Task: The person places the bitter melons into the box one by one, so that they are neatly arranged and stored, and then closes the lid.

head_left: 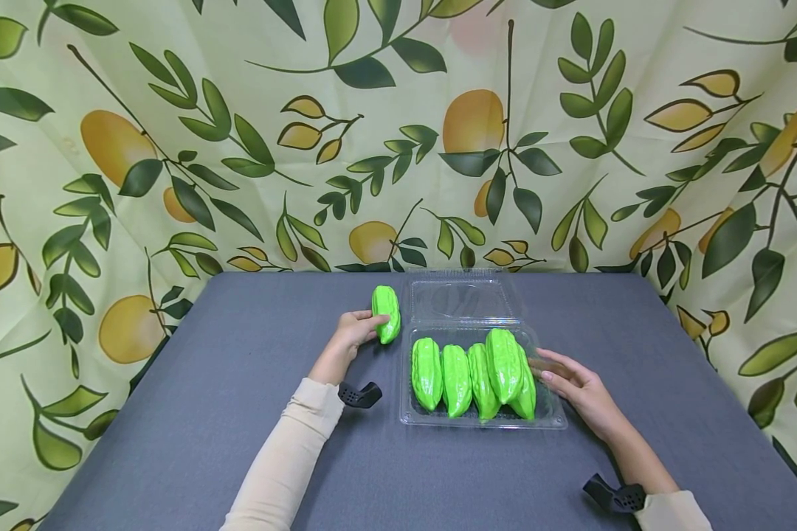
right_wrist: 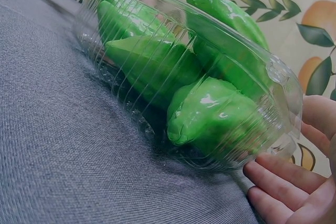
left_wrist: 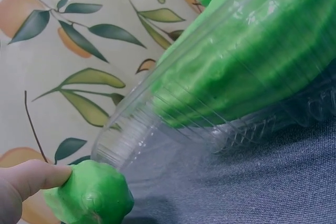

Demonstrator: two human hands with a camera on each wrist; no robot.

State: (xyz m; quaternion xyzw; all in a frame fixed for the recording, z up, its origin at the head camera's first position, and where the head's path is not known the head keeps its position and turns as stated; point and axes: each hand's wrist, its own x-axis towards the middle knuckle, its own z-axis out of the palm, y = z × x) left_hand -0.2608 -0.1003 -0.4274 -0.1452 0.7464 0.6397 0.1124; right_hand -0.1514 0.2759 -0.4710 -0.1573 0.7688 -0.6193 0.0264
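Observation:
My left hand (head_left: pixel 357 330) pinches a bright green, ribbed bitter melon (head_left: pixel 387 314) just left of the clear plastic box. In the left wrist view, a fingertip rests on that bitter melon (left_wrist: pixel 94 195), whose blunt end faces the camera. Several more bitter melons (head_left: pixel 427 374) stand side by side in the box (head_left: pixel 483 425); one at the right lies on top of its neighbours. At the box's right side is my right hand (head_left: pixel 581 391), its loosely extended fingers (right_wrist: pixel 278 179) against the wall near the corner.
The box's hinged clear lid (head_left: pixel 461 299) lies folded back behind it. Everything rests on a grey cloth-covered table (head_left: pixel 239 369). A curtain (head_left: pixel 398 184) printed with leaves and fruit hangs behind the table. A black wrist mount (head_left: pixel 360 396) sits below my left hand.

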